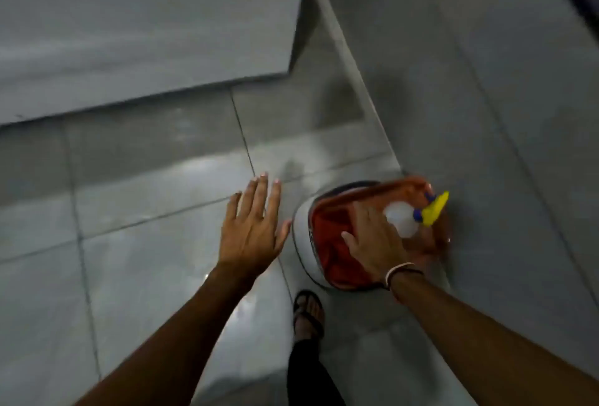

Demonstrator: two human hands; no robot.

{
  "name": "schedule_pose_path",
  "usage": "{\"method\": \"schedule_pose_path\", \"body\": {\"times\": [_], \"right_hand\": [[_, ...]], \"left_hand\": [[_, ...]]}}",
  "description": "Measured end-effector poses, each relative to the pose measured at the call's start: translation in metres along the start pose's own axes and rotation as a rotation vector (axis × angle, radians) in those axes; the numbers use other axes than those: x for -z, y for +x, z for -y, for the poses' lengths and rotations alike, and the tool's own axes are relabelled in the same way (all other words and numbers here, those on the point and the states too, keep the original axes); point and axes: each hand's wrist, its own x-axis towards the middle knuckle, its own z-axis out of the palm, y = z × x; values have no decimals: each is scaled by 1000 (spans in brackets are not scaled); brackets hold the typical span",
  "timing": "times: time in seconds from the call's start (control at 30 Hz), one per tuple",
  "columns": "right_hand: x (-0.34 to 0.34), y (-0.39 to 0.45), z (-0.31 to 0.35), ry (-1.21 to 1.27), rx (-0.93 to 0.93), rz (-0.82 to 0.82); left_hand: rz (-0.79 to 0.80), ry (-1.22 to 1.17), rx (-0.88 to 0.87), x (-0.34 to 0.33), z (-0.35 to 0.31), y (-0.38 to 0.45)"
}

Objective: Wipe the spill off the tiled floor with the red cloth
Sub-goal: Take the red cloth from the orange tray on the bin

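The red cloth [330, 243] lies bunched inside a white round bucket [301, 237] on the grey tiled floor [146, 243], right of centre. My right hand [376, 240] is down in the bucket, resting on the cloth beside a clear spray bottle [403, 219] with a yellow trigger; blur hides whether its fingers grip anything. My left hand [252, 230] hovers over the floor just left of the bucket, fingers spread and holding nothing. A wet sheen [201, 172] glints on the tiles ahead of my left hand.
A large grey-white block with a raised edge [146, 33] fills the upper left. A grey wall [486, 81] rises to the right of the bucket. My sandalled foot [308, 311] and dark trouser leg stand just below the bucket.
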Motion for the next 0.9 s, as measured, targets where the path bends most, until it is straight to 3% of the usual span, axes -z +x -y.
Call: {"method": "schedule_pose_path", "body": {"times": [0.17, 0.27, 0.37, 0.6, 0.9], "right_hand": [[-110, 31, -36, 437, -255, 16], [-131, 37, -29, 496, -338, -73], [-135, 46, -21, 483, -319, -115], [-128, 57, -8, 562, -360, -34], [-130, 53, 12, 505, -341, -18]], "left_hand": [[215, -58, -50, -140, -46, -2], [257, -84, -65, -181, -55, -3], [309, -81, -77, -193, -59, 4], [273, -146, -131, -190, -46, 4], [362, -135, -206, -193, -29, 8]]}}
